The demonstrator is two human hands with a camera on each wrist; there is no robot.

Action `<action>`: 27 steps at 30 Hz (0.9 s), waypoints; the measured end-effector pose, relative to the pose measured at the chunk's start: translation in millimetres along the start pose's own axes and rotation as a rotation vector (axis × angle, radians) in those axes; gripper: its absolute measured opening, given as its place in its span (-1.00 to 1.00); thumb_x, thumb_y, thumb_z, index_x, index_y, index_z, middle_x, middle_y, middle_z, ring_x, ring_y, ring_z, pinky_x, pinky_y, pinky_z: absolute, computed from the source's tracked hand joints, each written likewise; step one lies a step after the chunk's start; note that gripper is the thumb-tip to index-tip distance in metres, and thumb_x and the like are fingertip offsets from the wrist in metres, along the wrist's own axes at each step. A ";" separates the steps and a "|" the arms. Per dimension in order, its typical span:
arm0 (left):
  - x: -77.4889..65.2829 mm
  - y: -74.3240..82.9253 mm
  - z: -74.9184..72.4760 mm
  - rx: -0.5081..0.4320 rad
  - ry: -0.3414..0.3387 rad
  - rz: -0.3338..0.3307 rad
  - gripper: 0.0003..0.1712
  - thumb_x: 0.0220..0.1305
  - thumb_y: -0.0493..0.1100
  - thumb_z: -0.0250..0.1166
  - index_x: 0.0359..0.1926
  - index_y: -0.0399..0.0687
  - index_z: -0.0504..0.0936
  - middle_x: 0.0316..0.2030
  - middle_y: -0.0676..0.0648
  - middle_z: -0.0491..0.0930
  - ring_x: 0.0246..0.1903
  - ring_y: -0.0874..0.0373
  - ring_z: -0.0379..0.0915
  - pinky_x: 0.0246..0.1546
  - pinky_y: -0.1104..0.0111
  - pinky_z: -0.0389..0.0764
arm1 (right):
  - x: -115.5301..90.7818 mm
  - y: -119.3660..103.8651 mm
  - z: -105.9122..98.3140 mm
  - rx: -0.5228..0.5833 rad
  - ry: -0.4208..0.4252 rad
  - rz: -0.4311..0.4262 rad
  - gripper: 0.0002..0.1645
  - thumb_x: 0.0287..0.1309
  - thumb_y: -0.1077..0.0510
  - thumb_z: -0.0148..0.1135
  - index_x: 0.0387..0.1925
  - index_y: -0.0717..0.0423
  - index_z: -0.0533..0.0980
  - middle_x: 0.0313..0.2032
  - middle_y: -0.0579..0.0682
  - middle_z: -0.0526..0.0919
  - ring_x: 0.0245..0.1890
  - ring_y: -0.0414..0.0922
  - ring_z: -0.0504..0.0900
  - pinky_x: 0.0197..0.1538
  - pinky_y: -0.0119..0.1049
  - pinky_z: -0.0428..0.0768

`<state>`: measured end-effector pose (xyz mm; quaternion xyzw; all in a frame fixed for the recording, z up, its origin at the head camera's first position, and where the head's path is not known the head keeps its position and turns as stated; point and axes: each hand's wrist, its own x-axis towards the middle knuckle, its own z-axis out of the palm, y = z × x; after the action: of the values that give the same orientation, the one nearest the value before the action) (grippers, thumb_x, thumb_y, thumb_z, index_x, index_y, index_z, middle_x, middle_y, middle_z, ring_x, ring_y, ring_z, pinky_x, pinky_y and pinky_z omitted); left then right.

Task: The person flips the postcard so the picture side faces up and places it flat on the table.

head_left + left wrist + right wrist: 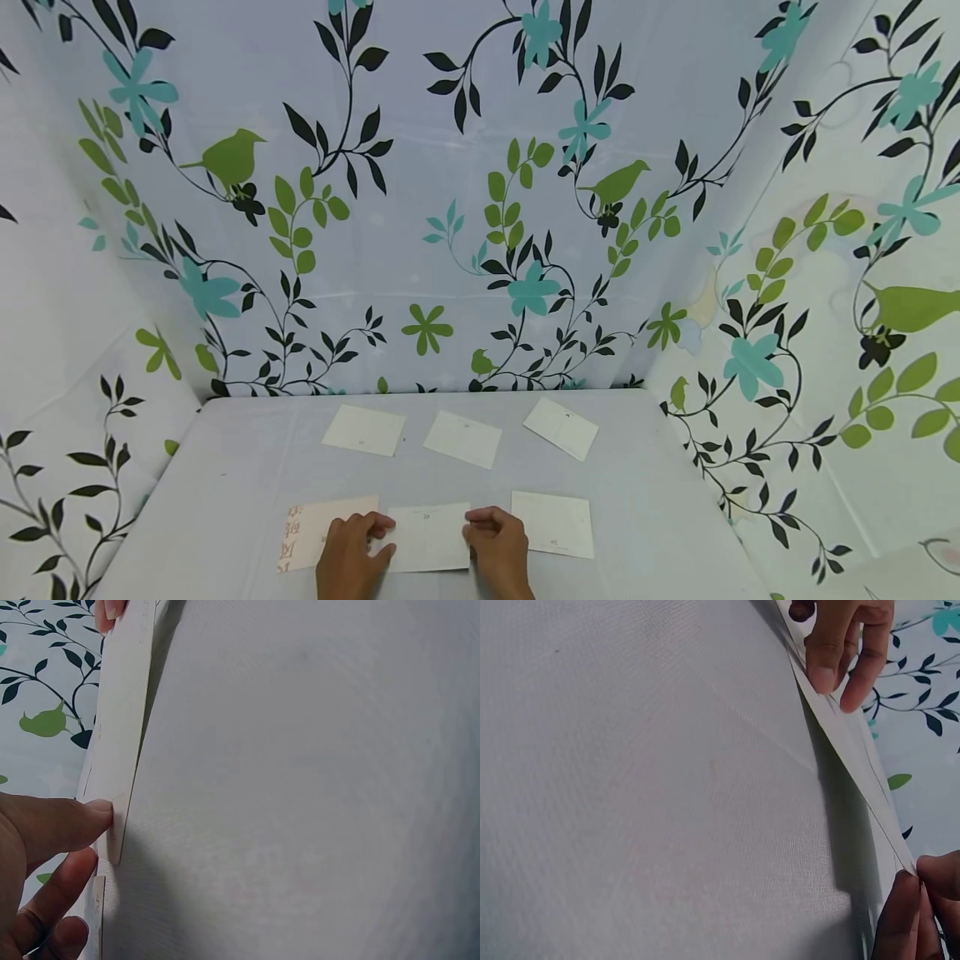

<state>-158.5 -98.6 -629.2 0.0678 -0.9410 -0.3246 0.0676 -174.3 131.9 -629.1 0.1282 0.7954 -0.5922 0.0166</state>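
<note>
A blank-looking white paper card (431, 540) lies between the two hands at the front of the table. My right hand (500, 550) pinches its right edge between thumb and fingers (907, 907), and a shadow shows that side slightly raised. At the card's left edge, my left hand (352, 557) touches it with the thumb (94, 815), thumb and forefinger standing apart. Under and beside the left hand lies a card with reddish writing (300, 533) along its left end. To the right of the right hand lies another white card (558, 525).
Farther back on the white-covered table (645, 492) lie a left card (365, 431), a middle card (462, 439) and a tilted right card (561, 428). A patterned cloth (427, 250) with leaves and birds hangs behind the table and along its sides.
</note>
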 end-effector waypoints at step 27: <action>0.8 3.2 -9.1 -0.114 0.037 -0.073 -0.85 0.16 -0.19 0.55 -0.26 0.17 0.84 -0.42 0.22 0.70 -0.39 0.26 0.34 -0.36 0.37 0.39 | 0.9 -5.8 -17.1 0.136 -0.092 -0.001 -0.82 0.17 0.34 0.45 -0.16 0.17 0.74 -0.28 0.00 0.81 -0.41 -0.18 0.73 -0.40 -0.35 0.69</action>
<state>-158.0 -101.7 -620.1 0.1041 -0.9164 -0.3787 0.0767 -174.3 146.8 -618.8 0.1014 0.7517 -0.6502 0.0441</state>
